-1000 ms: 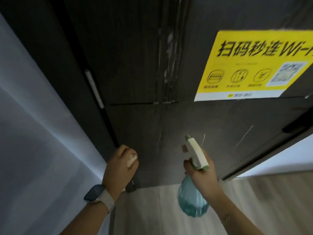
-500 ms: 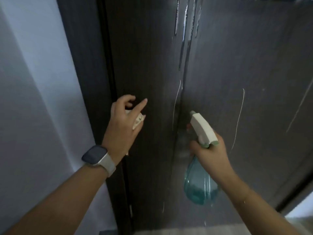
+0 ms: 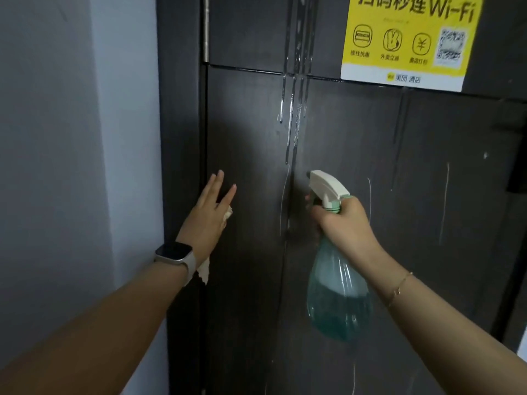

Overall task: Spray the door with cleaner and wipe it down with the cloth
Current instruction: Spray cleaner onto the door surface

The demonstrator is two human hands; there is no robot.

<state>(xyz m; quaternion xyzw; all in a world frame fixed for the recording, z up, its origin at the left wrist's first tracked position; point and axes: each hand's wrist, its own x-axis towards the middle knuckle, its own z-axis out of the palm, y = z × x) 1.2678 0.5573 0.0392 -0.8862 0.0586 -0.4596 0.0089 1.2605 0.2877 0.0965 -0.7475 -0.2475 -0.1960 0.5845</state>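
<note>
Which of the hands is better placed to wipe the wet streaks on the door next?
Probably the left hand: its straight fingers already press the cloth against the door, just below-left of the streaks. The right hand is busy gripping the spray bottle.

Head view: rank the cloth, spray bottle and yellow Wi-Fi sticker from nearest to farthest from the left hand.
1. Cloth: under the left hand, against the door.
2. Spray bottle: to the right, in the right hand.
3. Yellow Wi-Fi sticker: upper right.
</note>
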